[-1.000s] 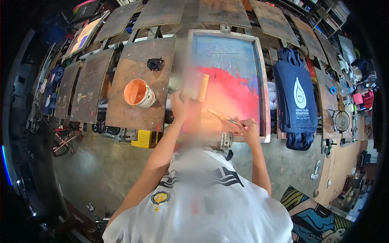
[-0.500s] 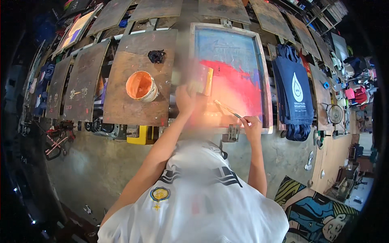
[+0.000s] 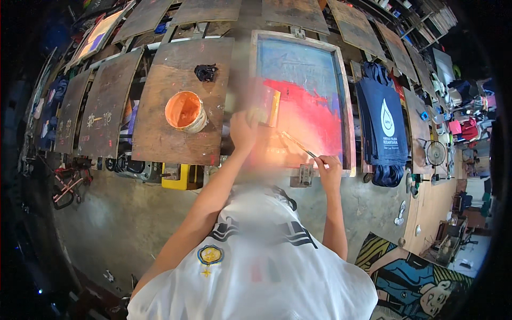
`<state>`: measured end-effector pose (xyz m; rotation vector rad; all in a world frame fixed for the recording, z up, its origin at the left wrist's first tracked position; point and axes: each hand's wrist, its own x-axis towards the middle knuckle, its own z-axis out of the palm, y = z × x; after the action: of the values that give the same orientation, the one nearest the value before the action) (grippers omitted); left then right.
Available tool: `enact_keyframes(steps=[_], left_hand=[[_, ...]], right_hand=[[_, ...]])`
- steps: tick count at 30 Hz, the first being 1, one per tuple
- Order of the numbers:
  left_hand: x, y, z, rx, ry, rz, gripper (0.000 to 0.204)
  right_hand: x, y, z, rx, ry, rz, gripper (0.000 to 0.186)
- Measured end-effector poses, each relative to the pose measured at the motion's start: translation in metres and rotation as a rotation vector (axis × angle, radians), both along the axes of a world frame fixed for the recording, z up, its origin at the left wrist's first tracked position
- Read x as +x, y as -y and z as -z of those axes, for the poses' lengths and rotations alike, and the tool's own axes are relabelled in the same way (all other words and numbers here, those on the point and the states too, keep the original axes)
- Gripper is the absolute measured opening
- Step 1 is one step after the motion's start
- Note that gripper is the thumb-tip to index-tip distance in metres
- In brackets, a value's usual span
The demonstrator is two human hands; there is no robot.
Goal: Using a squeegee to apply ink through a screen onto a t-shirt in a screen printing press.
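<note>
Presently central, wooden-framed rectangular mesh screen: lying flat; coating in blue, red and orange patches, ragged at the borders; grey metal bracket at near edge, likely for keeping frame still.
Left grip: looks clamped on flat squeegee with yellow-orange edge, fingers partly blurred; squeegee inside screen, probably steadied for scraping.
Right grip: together, pinched on slender orange-coated stick-like tool; held by clean end, likely to spare fingers; tip just beside squeegee, contact with mesh not tellable.
Round white plastic bucket: stained outside, orange-smeared inside; open on scuffed brown wooden surface, presumably for easy reach.
Crumpled black wad: soft-looking, behind bucket.
Stacked dark-blue fabric bags: right of screen, apart from coating.
</note>
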<state>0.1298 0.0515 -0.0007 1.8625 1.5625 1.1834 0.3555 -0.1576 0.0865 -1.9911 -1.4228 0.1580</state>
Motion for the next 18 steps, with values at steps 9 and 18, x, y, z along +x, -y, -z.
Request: enact_keyframes(steps=[9, 18], left_hand=[[0.0, 0.0, 0.005, -0.031, 0.024, 0.0, 0.043], [0.0, 0.0, 0.005, -0.085, 0.066, -0.002, 0.042]], right_hand=[[0.006, 0.0, -0.006, 0.02, -0.118, 0.005, 0.01], [0.007, 0.002, -0.005, -0.039, -0.095, -0.002, 0.011]])
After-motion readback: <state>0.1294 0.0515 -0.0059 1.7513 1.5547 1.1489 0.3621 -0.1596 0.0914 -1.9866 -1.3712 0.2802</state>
